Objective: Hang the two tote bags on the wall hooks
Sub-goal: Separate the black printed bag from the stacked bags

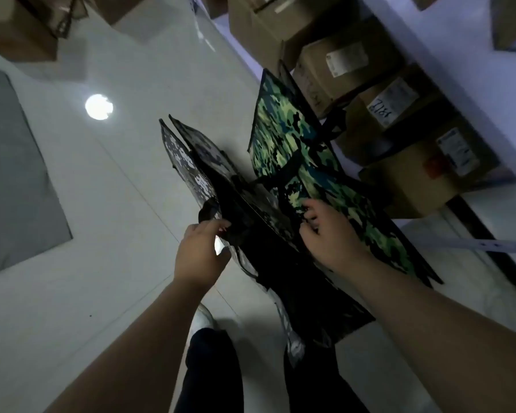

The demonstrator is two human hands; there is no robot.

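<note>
1. Head view: the left hand (201, 251) pinches the dark handle of the grey camouflage tote bag (191, 162) at centre.
2. The right hand (329, 234) has its fingers (309, 216) closed on the green camouflage tote bag (292, 138), toward 2 o'clock.
3. Cardboard boxes (399, 114), shut, contents unseen, line the wall at 2 o'clock.

Both bare forearms outstretched, left hand (200, 254) with fingers curled closed, right hand (329, 234) likewise pinching.
</note>
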